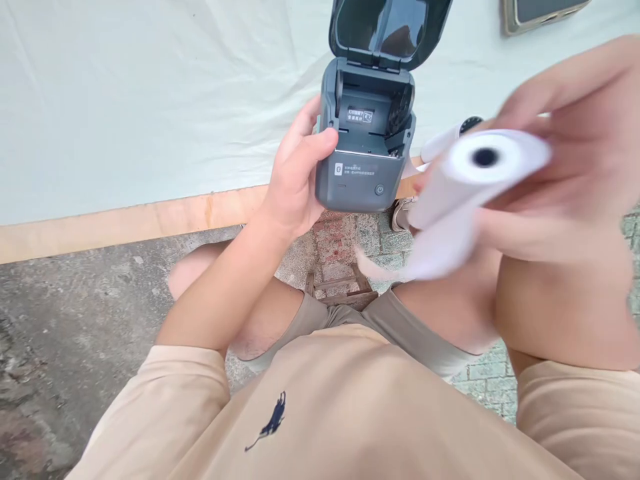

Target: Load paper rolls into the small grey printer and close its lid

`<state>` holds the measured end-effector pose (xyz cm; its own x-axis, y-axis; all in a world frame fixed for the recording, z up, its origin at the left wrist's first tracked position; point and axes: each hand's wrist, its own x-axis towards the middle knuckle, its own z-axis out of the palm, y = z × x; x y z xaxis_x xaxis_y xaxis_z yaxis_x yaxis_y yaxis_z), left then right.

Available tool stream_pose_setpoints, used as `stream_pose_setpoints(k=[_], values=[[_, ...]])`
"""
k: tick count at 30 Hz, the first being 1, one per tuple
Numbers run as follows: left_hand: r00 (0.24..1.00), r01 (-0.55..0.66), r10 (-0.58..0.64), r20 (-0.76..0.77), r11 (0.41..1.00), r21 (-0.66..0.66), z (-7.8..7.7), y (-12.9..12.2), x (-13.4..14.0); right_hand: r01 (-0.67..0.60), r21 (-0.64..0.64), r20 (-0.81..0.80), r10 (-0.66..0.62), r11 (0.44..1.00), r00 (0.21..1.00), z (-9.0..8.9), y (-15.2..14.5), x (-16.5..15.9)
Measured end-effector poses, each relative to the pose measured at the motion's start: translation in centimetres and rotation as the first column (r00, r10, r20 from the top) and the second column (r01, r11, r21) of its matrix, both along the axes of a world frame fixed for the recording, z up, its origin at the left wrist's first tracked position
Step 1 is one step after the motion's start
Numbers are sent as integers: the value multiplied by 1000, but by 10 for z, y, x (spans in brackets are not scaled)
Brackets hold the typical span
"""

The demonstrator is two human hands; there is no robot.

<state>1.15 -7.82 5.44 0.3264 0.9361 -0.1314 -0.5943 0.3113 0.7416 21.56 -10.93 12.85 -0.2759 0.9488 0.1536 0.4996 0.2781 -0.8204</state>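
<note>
The fingers of the left hand [299,167] were wrapped around a dark printer [357,177], its lid [387,30] standing open beyond the fingertips. Those of the right hand [575,173], blurred, gripped a white paper roll [450,190], loose paper trailing below them. Past both hands' fingers, a dark-faced device [545,12] lay on the pale-covered table [150,100].

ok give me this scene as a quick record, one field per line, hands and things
left hand: the left hand grips the printer by its side
right hand: the right hand holds a paper roll, both blurred
paper: loose end hanging below the roll
lid: the lid stands open, a label showing inside
table: the table bears a phone, cut off by the picture's edge
</note>
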Motion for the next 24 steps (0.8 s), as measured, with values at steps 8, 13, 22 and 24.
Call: stream_pose_setpoints(k=[8, 13, 22, 24], values=[[998, 5, 5, -70, 991, 137, -1, -5, 1, -41, 264, 514, -104, 964, 851, -11, 25, -27], [996, 10, 0, -90, 994, 105, 1, -6, 0, 58, 155, 672, -149, 986, 725, -7, 31, -36], [999, -12, 13, 33, 1000, -3, 5, -5, 0, -201, 291, 556, 6, 935, 831, -16, 25, -33], [999, -32, 32, 30, 999, 9, 6, -6, 1, -174, 251, 566, 2, 952, 824, -19, 24, -33]])
